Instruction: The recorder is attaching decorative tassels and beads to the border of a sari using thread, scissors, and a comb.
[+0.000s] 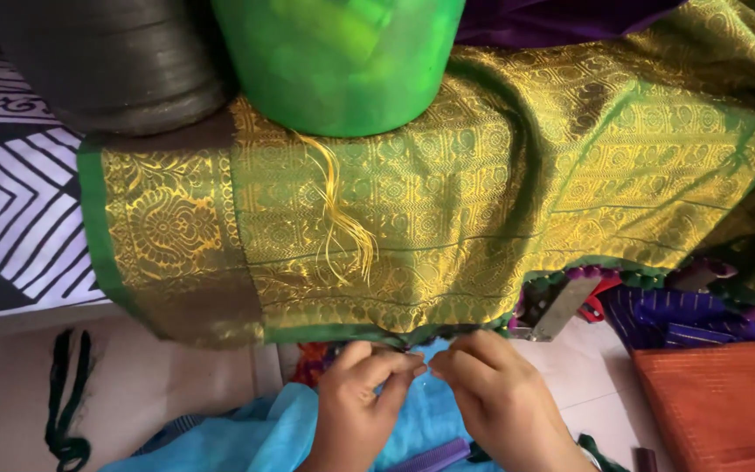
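Where both hands pinch it, the gold brocade fabric's [447,210] hem lies above the left hand [356,398] and right hand [500,393].

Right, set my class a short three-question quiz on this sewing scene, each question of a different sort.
1. True or false: the green container stands on the gold and green brocade cloth.
2. Where do the left hand and right hand meet? A) at the cloth's near edge B) on the patterned black and white mat C) on the orange fabric
3. Fill in: the loose threads lying on the cloth are ____ in colour.

Key: 1 true; 2 A; 3 yellow.
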